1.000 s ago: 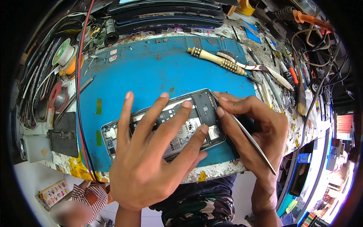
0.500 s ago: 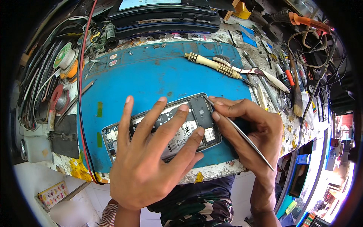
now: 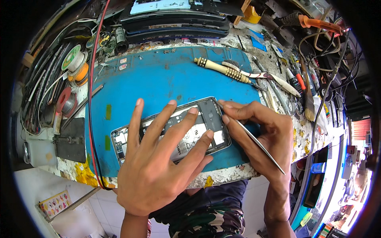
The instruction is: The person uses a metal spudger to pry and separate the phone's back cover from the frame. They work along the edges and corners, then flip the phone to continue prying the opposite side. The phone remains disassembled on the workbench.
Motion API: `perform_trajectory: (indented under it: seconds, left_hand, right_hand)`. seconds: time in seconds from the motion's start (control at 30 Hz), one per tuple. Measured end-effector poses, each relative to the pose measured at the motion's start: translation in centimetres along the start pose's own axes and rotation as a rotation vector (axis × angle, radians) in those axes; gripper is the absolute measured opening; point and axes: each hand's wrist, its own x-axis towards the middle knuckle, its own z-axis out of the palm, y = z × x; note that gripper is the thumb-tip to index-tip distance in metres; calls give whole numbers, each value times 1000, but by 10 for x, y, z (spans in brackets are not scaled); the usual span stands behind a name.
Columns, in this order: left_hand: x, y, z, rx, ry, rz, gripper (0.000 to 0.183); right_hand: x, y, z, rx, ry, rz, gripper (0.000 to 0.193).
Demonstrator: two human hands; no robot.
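An opened phone [image 3: 210,114] lies tilted on the blue mat, its battery and dark inner frame bare. Across its left and middle part my left hand [image 3: 152,176] is spread flat, fingers apart, fingertips resting on or over the phone and hiding much of it. My right hand [image 3: 270,133] is closed in a pinch on a slim silver metal tool [image 3: 262,148], whose pointed rear end sticks out towards the wrist. The tool's front end is at the phone's upper right edge, hidden by finger and thumb, so its exact kind does not show.
The blue mat [image 3: 151,81] carries a cream-handled tool [image 3: 222,70] and a brush [image 3: 283,85]. Stacked phone or tablet panels [image 3: 174,27] stand at the back. Solder spools [image 3: 67,101] sit left, beside a hanging red and black cable [image 3: 91,131]. Hand tools and brushes [image 3: 309,105] crowd the right.
The view has shifted slightly. Both hands keep nearly the same place on the phone, and the right hand still pinches the slim tool at its upper right edge.
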Motion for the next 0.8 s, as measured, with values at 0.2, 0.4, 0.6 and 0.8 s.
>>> perform_trajectory:
  seconds: [0.2,0.4,0.6,0.8]
  left_hand:
    - [1,1,0,-6,3,-8,43]
    - [0,0,0,5,5,-20,43]
    - [0,1,0,-8,13,-27,43]
    - [0,0,0,-10,3,-22,43]
  right_hand:
    - [0,-7,-3,79,-27,67,10]
    - [-6,-3,-6,146,-64,97,12]
    - [-6,-1,-6,156,-62,102,13]
    - [-6,-4,-3,158,-40,126,11]
